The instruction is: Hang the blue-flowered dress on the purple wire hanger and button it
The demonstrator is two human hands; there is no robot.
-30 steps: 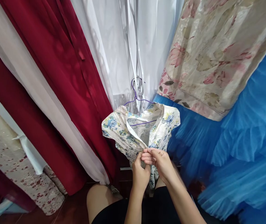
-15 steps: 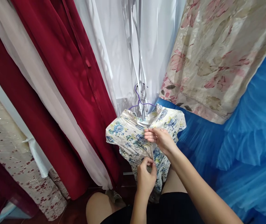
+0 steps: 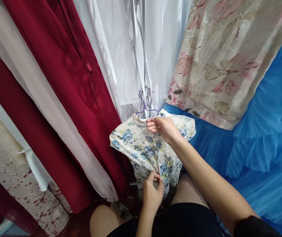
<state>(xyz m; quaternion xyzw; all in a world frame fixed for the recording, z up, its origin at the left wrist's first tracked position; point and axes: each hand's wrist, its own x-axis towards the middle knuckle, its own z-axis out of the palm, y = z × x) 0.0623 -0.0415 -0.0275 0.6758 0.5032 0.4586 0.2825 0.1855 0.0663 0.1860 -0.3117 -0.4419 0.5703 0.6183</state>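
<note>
A cream dress with a blue floral print (image 3: 141, 144) hangs in front of me on a purple hanger (image 3: 144, 105). A seam runs down its middle, and my left hand (image 3: 154, 189) pinches the fabric low on that seam. At the neckline, my right hand (image 3: 162, 126) is closed, thumb and forefinger pinching the top of the dress. Whether a zipper pull sits between those fingers is too small to tell. The right hand covers part of the neckline.
Behind the dress hang white fabric (image 3: 155, 56) and grey-white ribbons (image 3: 141, 49). Long red gowns (image 3: 64, 82) hang at left. To the right are a pink-flowered skirt (image 3: 220, 72) and a ruffled blue tulle gown (image 3: 259, 154). My knees flank the dress below.
My right hand has moved up the seam to the neckline, and the gap at the top of the dress is now closed. The left hand is slightly lower, still pinching the fabric.
</note>
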